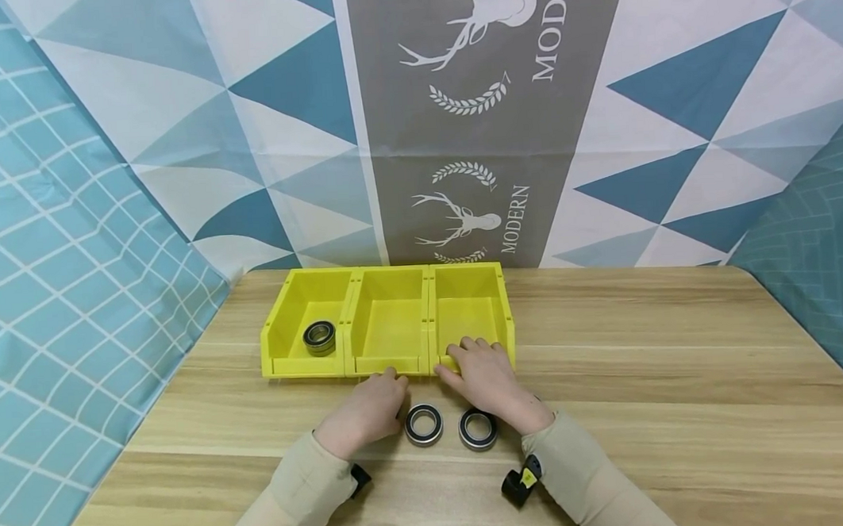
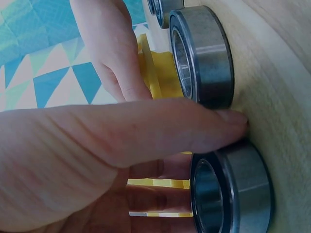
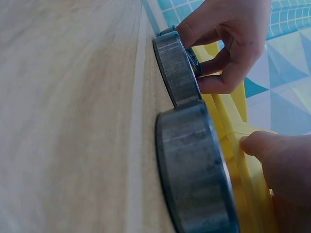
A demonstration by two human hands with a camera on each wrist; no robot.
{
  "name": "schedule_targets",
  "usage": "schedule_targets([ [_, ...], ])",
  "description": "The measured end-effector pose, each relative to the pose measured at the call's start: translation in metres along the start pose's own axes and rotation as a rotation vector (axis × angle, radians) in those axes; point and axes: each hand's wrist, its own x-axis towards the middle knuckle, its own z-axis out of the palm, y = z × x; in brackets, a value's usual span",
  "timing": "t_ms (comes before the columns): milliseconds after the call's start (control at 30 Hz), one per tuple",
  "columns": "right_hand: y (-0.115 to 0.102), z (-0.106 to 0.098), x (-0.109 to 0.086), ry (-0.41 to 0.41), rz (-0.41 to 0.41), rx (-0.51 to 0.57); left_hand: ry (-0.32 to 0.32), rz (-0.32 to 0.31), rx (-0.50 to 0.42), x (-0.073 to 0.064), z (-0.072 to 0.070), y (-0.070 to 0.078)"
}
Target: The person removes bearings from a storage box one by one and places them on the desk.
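Observation:
My left hand [image 1: 367, 410] pinches a bearing [image 2: 243, 187] low at the tabletop, in front of the yellow bins; in the head view the hand hides most of it. Just right of that hand lies a second bearing [image 1: 424, 425], a steel ring with a black seal. A third bearing [image 1: 478, 429] lies flat below my right wrist. My right hand [image 1: 483, 375] grips the front wall of the right yellow bin [image 1: 508, 314], fingers reaching over it and thumb [image 3: 257, 144] outside. One more bearing [image 1: 320, 337] sits inside the left yellow bin [image 1: 277, 334].
The middle yellow bin [image 1: 388, 312] joins the other two in a row at the back of the wooden table [image 1: 657, 386]. Patterned cloth [image 1: 301, 142] hangs behind the table and at both sides. Each wrist wears a strapped camera [image 1: 520, 483].

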Motion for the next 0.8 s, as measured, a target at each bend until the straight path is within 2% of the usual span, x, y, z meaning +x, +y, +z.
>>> schedule_targets([
  [267, -0.0004, 0.0003, -0.001, -0.009, 0.003, 0.013, -0.006, 0.001, -0.021, -0.0017, 0.0003, 0.0005],
  [800, -0.0006, 0.0003, 0.0, 0.0, 0.003, 0.001, 0.0, 0.0, -0.002, -0.002, -0.0003, 0.0021],
])
